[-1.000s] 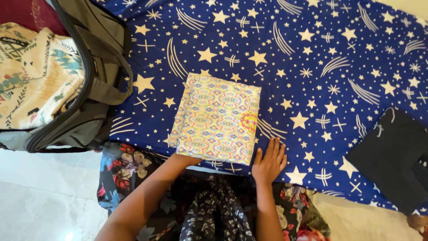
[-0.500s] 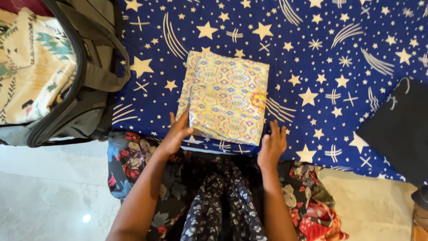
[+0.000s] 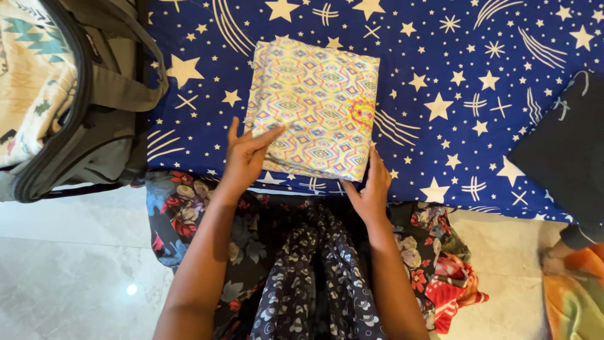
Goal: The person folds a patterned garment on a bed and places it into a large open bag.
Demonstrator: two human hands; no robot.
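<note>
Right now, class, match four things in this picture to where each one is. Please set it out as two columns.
1. folded patterned cloth
2. grey bag
3. left hand
4. black garment

a. far right of the bedsheet
b. cloth's near left corner
c. middle of the bedsheet
d. left edge, open

Pairs: 1-c, 2-d, 3-b, 4-a
</note>
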